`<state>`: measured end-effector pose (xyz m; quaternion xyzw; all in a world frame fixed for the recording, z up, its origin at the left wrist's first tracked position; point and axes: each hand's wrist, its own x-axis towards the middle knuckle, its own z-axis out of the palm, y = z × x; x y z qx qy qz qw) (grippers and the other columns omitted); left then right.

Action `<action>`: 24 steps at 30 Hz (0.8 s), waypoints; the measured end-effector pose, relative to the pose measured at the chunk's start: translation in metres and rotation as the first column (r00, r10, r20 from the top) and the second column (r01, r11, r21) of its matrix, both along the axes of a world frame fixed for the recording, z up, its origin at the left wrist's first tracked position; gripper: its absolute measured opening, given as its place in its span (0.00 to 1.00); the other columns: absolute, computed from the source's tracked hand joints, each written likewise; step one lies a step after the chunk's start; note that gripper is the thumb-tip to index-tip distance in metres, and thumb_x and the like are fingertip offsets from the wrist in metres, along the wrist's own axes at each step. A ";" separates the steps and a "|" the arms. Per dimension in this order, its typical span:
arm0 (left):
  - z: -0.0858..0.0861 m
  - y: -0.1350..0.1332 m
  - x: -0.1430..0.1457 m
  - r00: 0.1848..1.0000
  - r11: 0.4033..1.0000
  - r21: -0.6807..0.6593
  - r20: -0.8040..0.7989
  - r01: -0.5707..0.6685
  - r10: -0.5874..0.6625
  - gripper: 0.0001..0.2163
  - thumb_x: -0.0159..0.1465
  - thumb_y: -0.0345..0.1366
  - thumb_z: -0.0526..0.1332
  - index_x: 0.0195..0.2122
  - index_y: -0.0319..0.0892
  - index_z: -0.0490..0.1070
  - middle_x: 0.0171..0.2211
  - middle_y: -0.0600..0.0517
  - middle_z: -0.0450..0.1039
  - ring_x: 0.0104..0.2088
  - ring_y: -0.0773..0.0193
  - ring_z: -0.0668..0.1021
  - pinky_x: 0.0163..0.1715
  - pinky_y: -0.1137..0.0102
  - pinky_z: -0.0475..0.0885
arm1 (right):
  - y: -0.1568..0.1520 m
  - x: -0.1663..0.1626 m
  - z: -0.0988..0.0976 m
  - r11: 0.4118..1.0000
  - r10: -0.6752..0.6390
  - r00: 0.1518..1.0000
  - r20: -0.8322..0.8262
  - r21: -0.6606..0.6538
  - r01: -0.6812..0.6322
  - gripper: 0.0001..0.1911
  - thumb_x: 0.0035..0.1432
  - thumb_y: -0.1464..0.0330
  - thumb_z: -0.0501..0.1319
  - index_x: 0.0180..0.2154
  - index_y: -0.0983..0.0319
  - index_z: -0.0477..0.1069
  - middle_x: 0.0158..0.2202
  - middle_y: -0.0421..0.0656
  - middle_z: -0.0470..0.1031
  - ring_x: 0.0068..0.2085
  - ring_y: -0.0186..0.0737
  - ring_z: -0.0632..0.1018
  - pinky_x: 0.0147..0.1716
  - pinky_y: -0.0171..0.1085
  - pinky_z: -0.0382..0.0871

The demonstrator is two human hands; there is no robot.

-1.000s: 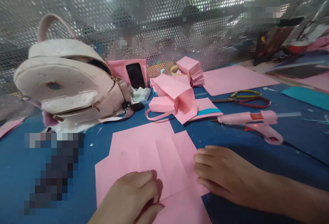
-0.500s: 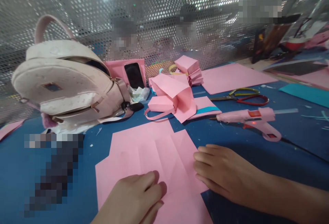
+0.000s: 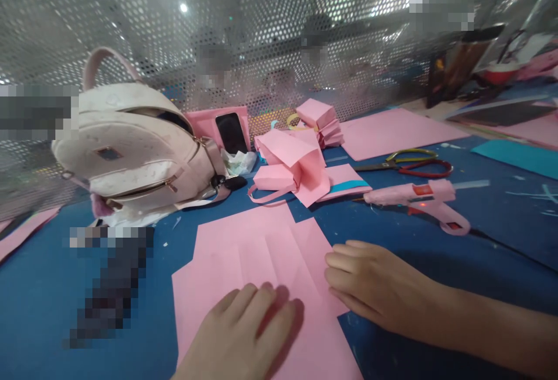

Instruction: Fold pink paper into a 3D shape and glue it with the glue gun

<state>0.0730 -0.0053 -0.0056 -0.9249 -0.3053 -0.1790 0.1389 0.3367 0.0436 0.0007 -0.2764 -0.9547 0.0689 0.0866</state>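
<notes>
A large creased sheet of pink paper (image 3: 261, 264) is spread flat on the blue table (image 3: 43, 287), close to its near edge. The left hand (image 3: 244, 333) is laid palm-down on the near part of the sheet, its fingers extended and only slightly parted, pressed against the paper. The right hand (image 3: 370, 287) is rested at the sheet's right edge, fingers held together and nearly straight, the fingertips touching the paper's margin while the palm lies on the bare table. Nothing is pinched by either hand.

Beyond the sheet, toward the middle of the table, a folded pink paper bag with a looped handle (image 3: 292, 171) is seen. To its right, a pink glue gun (image 3: 418, 200) is lain on its side, and farther back a pair of scissors with yellow and red handles (image 3: 410, 162). A pale pink leather backpack (image 3: 135, 153) is stood toward the far left edge, against the perforated metal screen (image 3: 261, 31).
</notes>
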 end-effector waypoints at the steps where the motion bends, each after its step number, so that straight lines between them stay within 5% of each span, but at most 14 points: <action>1: 0.001 -0.002 0.003 0.999 0.998 0.043 -0.001 0.044 -0.044 0.13 0.73 0.31 0.50 0.51 0.42 0.73 0.45 0.52 0.79 0.37 0.60 0.78 0.35 0.65 0.69 | 0.000 0.000 0.000 1.000 0.000 1.000 -0.008 0.010 0.000 0.11 0.59 0.77 0.62 0.27 0.60 0.66 0.29 0.37 0.71 0.31 0.40 0.67 0.32 0.39 0.53; 4: 0.004 -0.005 0.010 0.995 0.988 0.116 0.015 0.098 -0.100 0.15 0.73 0.29 0.50 0.48 0.44 0.77 0.43 0.56 0.79 0.38 0.64 0.76 0.41 0.67 0.66 | 0.001 0.000 -0.003 0.999 0.001 0.999 -0.033 0.036 0.000 0.12 0.57 0.78 0.65 0.27 0.60 0.65 0.28 0.36 0.70 0.30 0.39 0.66 0.32 0.39 0.52; 16: 0.001 -0.009 0.023 0.995 0.980 0.178 0.022 0.089 -0.094 0.14 0.71 0.25 0.51 0.45 0.40 0.77 0.36 0.56 0.79 0.35 0.65 0.76 0.40 0.67 0.67 | 0.000 0.003 -0.009 1.000 -0.027 0.996 -0.082 -0.001 0.027 0.10 0.61 0.77 0.58 0.29 0.60 0.66 0.30 0.37 0.71 0.31 0.40 0.67 0.35 0.39 0.54; 19: 0.002 -0.008 0.028 0.987 0.986 0.070 -0.051 0.153 -0.149 0.15 0.71 0.23 0.48 0.49 0.33 0.74 0.34 0.52 0.78 0.32 0.64 0.78 0.35 0.68 0.70 | 0.000 0.002 -0.008 1.000 -0.023 0.996 -0.090 -0.009 0.023 0.10 0.62 0.78 0.56 0.29 0.60 0.66 0.30 0.38 0.71 0.31 0.40 0.67 0.36 0.39 0.55; 24: 0.007 -0.003 0.039 0.949 0.959 -0.197 -0.201 0.204 -0.243 0.22 0.65 0.29 0.60 0.59 0.24 0.63 0.33 0.49 0.77 0.29 0.59 0.79 0.25 0.66 0.74 | -0.001 0.002 -0.005 1.000 -0.004 0.997 -0.083 0.023 0.006 0.12 0.65 0.76 0.53 0.28 0.61 0.65 0.29 0.39 0.69 0.31 0.40 0.67 0.34 0.39 0.54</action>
